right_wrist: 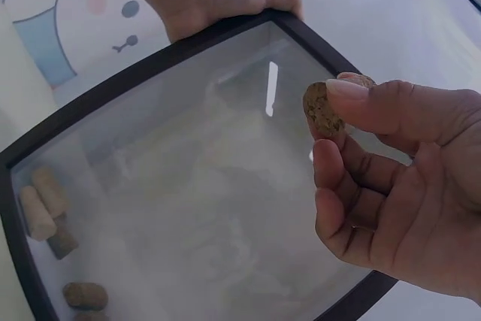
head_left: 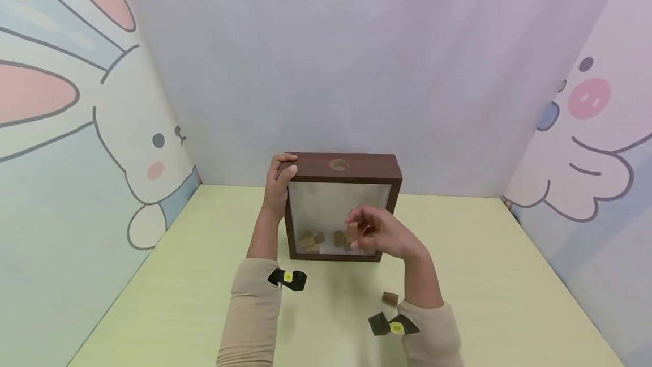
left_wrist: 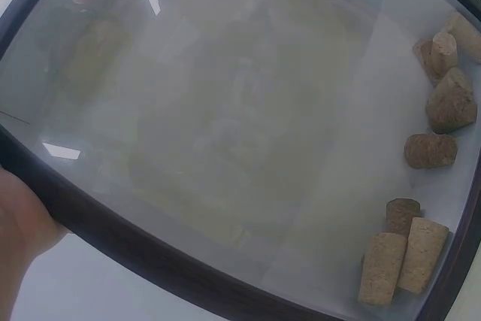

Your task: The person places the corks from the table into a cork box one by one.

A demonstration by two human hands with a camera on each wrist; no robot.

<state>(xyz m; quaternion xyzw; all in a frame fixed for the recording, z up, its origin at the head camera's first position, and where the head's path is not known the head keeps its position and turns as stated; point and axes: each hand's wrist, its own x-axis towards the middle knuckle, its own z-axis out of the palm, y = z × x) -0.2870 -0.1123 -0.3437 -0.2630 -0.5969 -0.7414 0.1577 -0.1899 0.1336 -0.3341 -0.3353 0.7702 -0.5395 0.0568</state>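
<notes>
A dark wooden shadow box [head_left: 311, 169] with a clear front stands upright on the table, a round hole [head_left: 339, 165] in its top. My left hand [head_left: 277, 188] grips its upper left corner, thumb at the front edge. In front of the clear panel, my right hand [head_left: 383, 232] pinches a cork [right_wrist: 323, 110] between thumb and fingers. Several corks [left_wrist: 383, 268] lie in loose groups along the bottom inside the box. Some of them are hidden behind the right hand in the head view.
One more cork [head_left: 390, 298] lies on the pale green table [head_left: 326, 310], in front of the box and near the right wrist. A plain pale wall [head_left: 326, 72] rises behind the box, and side walls with cartoon animals [head_left: 137, 157] flank the table.
</notes>
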